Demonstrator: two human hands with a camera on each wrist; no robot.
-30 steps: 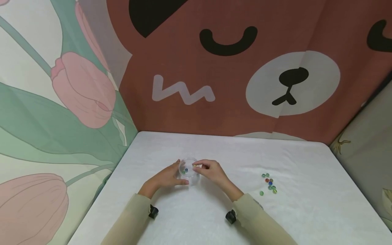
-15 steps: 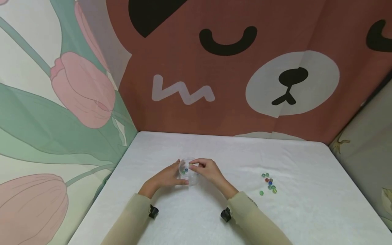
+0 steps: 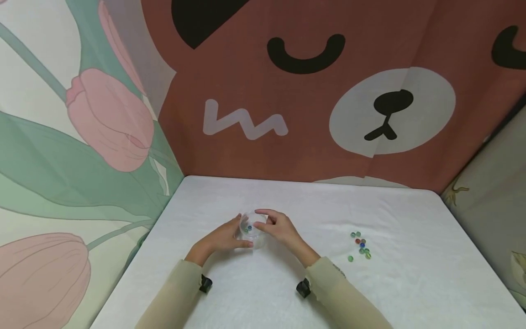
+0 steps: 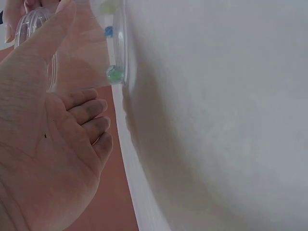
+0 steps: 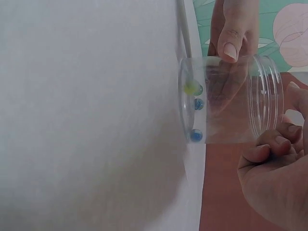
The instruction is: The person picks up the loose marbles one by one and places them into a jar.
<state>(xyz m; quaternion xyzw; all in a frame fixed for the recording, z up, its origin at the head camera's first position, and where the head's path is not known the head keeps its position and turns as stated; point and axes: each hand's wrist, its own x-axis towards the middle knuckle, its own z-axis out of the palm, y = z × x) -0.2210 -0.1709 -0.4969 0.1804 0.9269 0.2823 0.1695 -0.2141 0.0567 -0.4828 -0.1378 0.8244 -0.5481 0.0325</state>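
Note:
A clear plastic jar (image 5: 228,127) with a ridged neck stands upright on the white table. My left hand (image 3: 223,236) holds it from the left, thumb across the near side and fingers behind. Several marbles lie on its bottom, among them a yellow-green marble (image 5: 191,87) and a blue marble (image 5: 196,135). Over the mouth of the jar is my right hand (image 3: 283,228), its thumb and index finger spread apart with nothing seen between them. Its other fingers are loosely bent beside the neck in the right wrist view.
To the right, several loose glass marbles (image 3: 362,245) in green, blue and red lie grouped on the white tablecloth (image 3: 415,274). A brown curtain with a bear print (image 3: 308,160) hangs behind the table, and a tulip-print curtain (image 3: 111,123) on the left.
My right hand has moved left over the jar's mouth, and its pinching thumb and index finger have parted, letting go of a marble. My left hand and the jar stay put.

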